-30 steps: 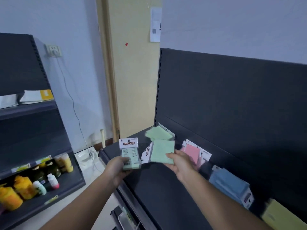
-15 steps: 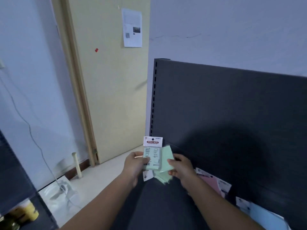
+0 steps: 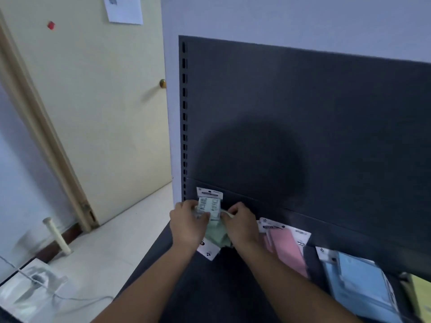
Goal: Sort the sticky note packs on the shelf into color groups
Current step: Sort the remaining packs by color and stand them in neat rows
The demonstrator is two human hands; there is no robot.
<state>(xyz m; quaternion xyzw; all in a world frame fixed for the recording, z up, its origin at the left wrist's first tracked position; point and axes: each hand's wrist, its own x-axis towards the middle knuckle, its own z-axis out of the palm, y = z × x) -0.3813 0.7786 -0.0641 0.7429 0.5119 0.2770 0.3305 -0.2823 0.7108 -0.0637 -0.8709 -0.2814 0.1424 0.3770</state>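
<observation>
Green sticky note packs (image 3: pixel 211 214), hand-held, stacked

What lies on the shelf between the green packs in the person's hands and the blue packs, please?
The pink packs lie on the shelf between the green packs and the blue packs, as the head view shows.

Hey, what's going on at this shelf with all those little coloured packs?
A person is sorting sticky note packs by colour on a dark shelf. Both hands meet at its left end. The left hand and the right hand grip the green packs, one of them held upright. Further right lie the pink packs, then the blue packs, and a yellow pack at the edge of view.
</observation>
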